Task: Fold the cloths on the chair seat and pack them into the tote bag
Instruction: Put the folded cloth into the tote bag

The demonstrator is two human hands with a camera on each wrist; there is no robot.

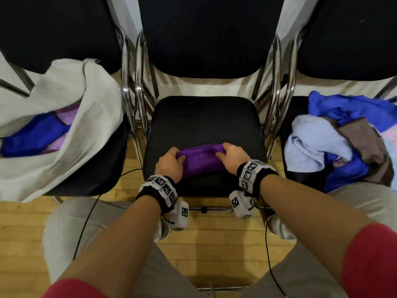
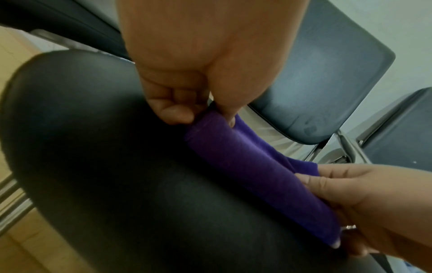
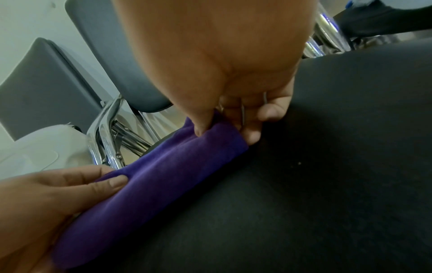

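A purple cloth (image 1: 202,159) lies folded into a narrow band near the front of the middle chair's black seat (image 1: 204,121). My left hand (image 1: 169,162) pinches its left end between thumb and curled fingers, which the left wrist view shows at the purple cloth (image 2: 257,177). My right hand (image 1: 232,158) pinches the right end; the right wrist view shows its thumb on top of the purple cloth (image 3: 163,175). The cream tote bag (image 1: 64,134) slumps open on the left chair with blue and lilac cloths inside.
A heap of unfolded cloths (image 1: 341,143), blue, pale blue and brown, sits on the right chair. Chrome chair frames (image 1: 133,100) stand between the seats. My knees and the wooden floor (image 1: 206,239) are below, with thin black cables hanging from the wrist units.
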